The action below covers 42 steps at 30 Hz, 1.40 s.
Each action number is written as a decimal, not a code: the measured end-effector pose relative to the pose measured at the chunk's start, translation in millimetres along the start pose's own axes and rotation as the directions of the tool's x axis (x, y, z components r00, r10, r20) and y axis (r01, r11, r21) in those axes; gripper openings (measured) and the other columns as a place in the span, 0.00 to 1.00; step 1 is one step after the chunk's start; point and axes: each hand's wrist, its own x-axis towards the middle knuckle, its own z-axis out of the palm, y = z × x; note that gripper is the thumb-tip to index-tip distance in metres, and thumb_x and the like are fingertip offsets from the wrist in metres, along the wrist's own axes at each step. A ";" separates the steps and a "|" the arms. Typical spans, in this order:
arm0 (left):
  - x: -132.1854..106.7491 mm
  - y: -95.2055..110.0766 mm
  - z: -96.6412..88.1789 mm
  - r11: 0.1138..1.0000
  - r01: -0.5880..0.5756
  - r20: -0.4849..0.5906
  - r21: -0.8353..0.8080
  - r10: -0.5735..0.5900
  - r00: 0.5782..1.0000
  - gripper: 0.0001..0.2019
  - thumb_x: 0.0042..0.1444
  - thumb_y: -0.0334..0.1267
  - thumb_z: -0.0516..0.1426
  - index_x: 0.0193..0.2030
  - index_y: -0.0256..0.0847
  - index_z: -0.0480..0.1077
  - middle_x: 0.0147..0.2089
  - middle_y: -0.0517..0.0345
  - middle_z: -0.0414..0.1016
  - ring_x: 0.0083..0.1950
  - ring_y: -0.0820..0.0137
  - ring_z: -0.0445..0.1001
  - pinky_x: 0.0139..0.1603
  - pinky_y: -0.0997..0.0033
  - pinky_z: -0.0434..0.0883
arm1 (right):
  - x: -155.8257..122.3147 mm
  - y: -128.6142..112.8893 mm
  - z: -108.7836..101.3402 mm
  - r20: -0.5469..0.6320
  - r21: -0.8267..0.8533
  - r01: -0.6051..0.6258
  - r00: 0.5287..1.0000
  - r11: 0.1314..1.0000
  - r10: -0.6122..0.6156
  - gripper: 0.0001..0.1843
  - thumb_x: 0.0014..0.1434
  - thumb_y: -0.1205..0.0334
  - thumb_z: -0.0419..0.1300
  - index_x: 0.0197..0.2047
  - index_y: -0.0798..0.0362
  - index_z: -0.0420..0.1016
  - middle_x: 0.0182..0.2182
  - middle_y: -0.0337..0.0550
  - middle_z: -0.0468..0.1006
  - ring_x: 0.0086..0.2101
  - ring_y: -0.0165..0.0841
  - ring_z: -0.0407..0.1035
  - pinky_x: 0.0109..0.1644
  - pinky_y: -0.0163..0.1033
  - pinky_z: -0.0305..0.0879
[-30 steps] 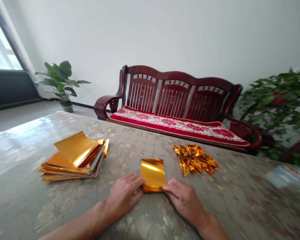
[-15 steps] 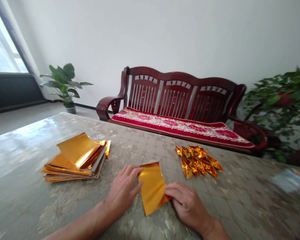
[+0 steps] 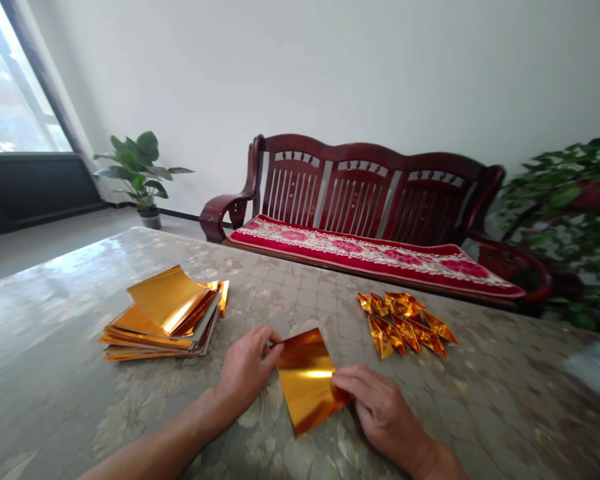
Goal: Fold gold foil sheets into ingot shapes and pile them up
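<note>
A sheet of gold foil paper (image 3: 307, 387) is between my two hands, low over the patterned tabletop, its surface slightly curved and shiny. My left hand (image 3: 253, 357) pinches its upper left edge between thumb and fingers. At the right edge, my right hand (image 3: 377, 403) grips the sheet with thumb and fingertips; part of that edge is hidden. To the left lies an uneven stack of gold foil paper (image 3: 167, 300), its top sheets turned at an angle. Several folded gold foil pieces (image 3: 405, 323) with pointed ends sit in rows on the right.
The table (image 3: 280, 280) has a floral, glossy cover. Behind it stands a dark red wooden bench (image 3: 365, 187) with a red floral cushion (image 3: 370, 257). Potted plants are at left (image 3: 143, 173) and right (image 3: 575, 193). A blurred clear plastic item (image 3: 595, 367) lies at the right edge.
My left fingers have closed into a pinch on the sheet's upper left edge. The sheet has tilted, so its bright reflection has shifted. The view has turned slightly left.
</note>
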 end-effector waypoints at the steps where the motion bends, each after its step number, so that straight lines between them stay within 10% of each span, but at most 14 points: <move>1: -1.4 0.3 -1.1 0.999 -0.027 -0.059 -0.044 0.024 0.998 0.05 0.62 0.34 0.55 0.35 0.42 0.71 0.32 0.62 0.72 0.32 0.71 0.72 0.35 0.73 0.67 | -0.6 0.8 0.5 -0.043 0.001 -0.036 0.998 0.999 0.036 0.23 0.63 0.76 0.47 0.53 0.48 0.75 0.45 0.46 0.80 0.45 0.33 0.75 0.50 0.38 0.73; 5: -11.5 4.4 -7.2 0.950 -0.263 -0.263 -0.170 0.213 0.941 0.05 0.66 0.33 0.53 0.39 0.42 0.69 0.41 0.57 0.78 0.37 0.74 0.76 0.39 0.76 0.70 | -4.4 -0.8 3.4 -0.175 0.079 -0.262 0.946 0.962 0.272 0.25 0.63 0.67 0.55 0.64 0.48 0.66 0.31 0.38 0.80 0.30 0.31 0.75 0.38 0.33 0.74; 9: -21.7 10.8 -8.7 0.822 -0.555 -0.210 -0.127 0.524 0.825 0.05 0.67 0.30 0.52 0.44 0.42 0.68 0.48 0.55 0.80 0.45 0.73 0.79 0.45 0.77 0.72 | -5.5 -8.9 5.6 -0.061 0.261 -0.428 0.887 0.865 0.457 0.36 0.62 0.64 0.57 0.71 0.52 0.51 0.23 0.31 0.76 0.22 0.28 0.70 0.29 0.31 0.70; 16: -27.6 9.7 -7.9 0.679 -0.734 -0.079 0.027 0.733 0.675 0.07 0.68 0.30 0.50 0.46 0.41 0.68 0.50 0.54 0.80 0.45 0.67 0.78 0.47 0.70 0.72 | -5.9 -0.3 3.8 -0.091 -0.015 -0.319 0.944 0.948 0.316 0.32 0.61 0.63 0.58 0.68 0.46 0.61 0.58 0.49 0.73 0.53 0.42 0.71 0.55 0.46 0.71; 25: -29.7 7.3 10.6 0.787 -0.616 0.204 0.033 0.598 0.775 0.09 0.68 0.32 0.48 0.41 0.43 0.69 0.39 0.56 0.78 0.38 0.71 0.77 0.41 0.75 0.70 | -0.4 0.0 2.5 0.017 -0.204 -0.236 0.969 0.950 0.245 0.37 0.56 0.75 0.55 0.68 0.48 0.59 0.57 0.50 0.70 0.55 0.41 0.67 0.58 0.48 0.68; 33: -26.4 9.3 12.3 0.863 -0.506 0.218 0.000 0.494 0.842 0.09 0.69 0.36 0.50 0.38 0.43 0.69 0.34 0.60 0.76 0.36 0.70 0.74 0.39 0.73 0.66 | 1.4 -10.8 -5.6 0.073 -0.215 -0.033 0.996 0.976 0.050 0.20 0.58 0.72 0.60 0.53 0.49 0.74 0.45 0.48 0.76 0.44 0.39 0.70 0.48 0.45 0.68; 42: -23.8 15.6 7.3 0.934 -0.349 0.278 -0.079 0.357 0.892 0.10 0.68 0.39 0.52 0.37 0.44 0.73 0.35 0.61 0.76 0.38 0.72 0.75 0.40 0.75 0.65 | 4.6 -11.4 -3.8 0.112 -0.107 -0.069 0.990 0.992 0.081 0.06 0.66 0.62 0.57 0.42 0.51 0.76 0.34 0.44 0.79 0.36 0.35 0.70 0.42 0.41 0.63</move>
